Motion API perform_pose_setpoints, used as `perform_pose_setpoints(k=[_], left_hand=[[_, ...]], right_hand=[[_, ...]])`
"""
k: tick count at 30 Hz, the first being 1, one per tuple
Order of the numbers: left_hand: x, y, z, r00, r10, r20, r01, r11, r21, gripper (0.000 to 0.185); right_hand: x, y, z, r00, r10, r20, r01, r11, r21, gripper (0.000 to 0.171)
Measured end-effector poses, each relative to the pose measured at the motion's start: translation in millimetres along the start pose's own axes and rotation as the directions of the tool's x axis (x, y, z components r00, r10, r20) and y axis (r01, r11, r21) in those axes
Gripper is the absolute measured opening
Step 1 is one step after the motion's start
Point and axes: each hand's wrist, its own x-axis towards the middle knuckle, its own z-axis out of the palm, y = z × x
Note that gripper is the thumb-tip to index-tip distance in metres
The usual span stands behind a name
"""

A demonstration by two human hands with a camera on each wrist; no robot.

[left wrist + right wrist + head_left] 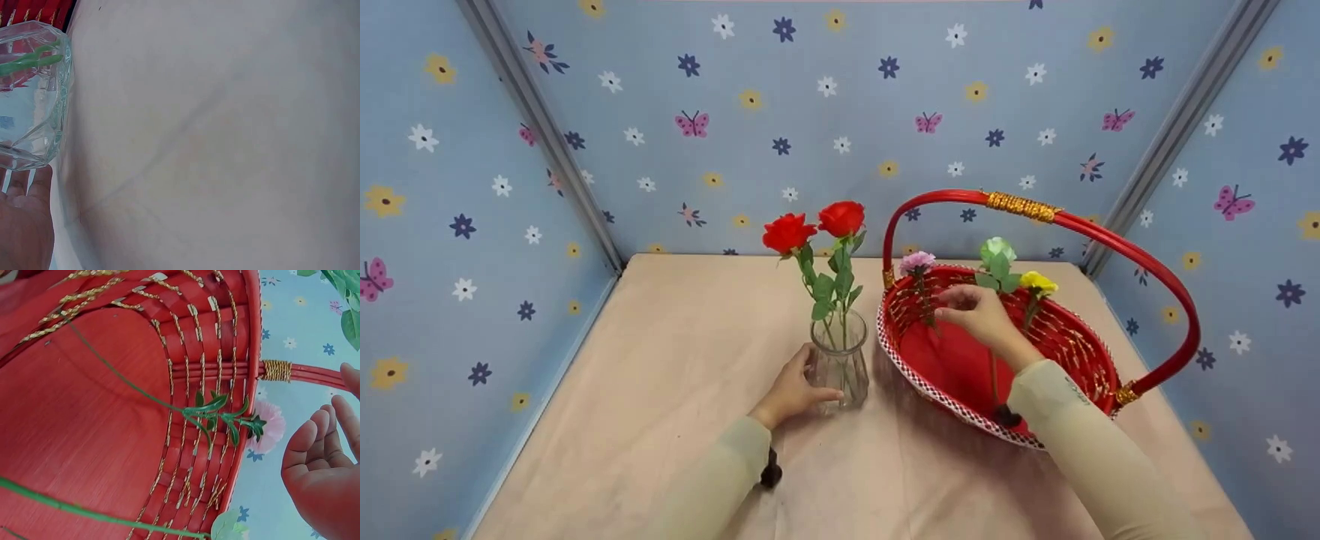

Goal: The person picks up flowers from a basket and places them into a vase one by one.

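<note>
Two red roses point(787, 234) with green leaves stand in a clear glass vase point(855, 379). My left hand point(793, 390) holds the vase low on its left side, thumb across the front and fingers round the back. In the left wrist view, fingertips meet the glass point(48, 149), and green stem ends show inside. Over the red woven basket point(904, 352), my right hand point(979, 315) is bent loosely with nothing in it. Closest to its fingers is a pink carnation point(917, 262), leaning on the basket's far wall; the right wrist view shows a gap between fingers and bloom.
A pale green-white flower point(997, 251) and a yellow flower point(1039, 283) also lean in the basket. Its tall red handle point(1155, 277) arches above, wrapped in gold. Patterned blue panels point(840, 97) enclose the cloth-covered table point(675, 337) at the back and sides.
</note>
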Motion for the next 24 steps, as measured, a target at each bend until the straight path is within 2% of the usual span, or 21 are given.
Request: perform_pose_setpoints(k=[6,11,17,24], left_hand=[[-0.4,0.4,-0.1,1.0,0.009,-0.001,-0.009,1.0,0.003,0.096],[-0.8,1.0,-0.2,1.0,0.004,0.002,-0.004,1.0,0.014,0.099],[-2.0,1.5,-0.5,1.0,0.006,0.006,-0.006,1.0,0.016,0.098],[-2.8,4.2,-1.3,1.0,-0.026,0.007,0.026,1.0,0.004,0.096]], right_hand=[[-2,5,-7,1.0,0.009,-0.01,-0.009,1.0,-0.003,0.033],[-5,11,-10,1.0,0.013,-0.018,-0.014,0.999,-0.045,0.032],[-6,17,-13,1.0,-0.007,0.003,0.007,0.997,-0.075,0.027],[-4,21,-18,0.998,0.009,0.06,-0.003,0.995,-0.098,0.034]])
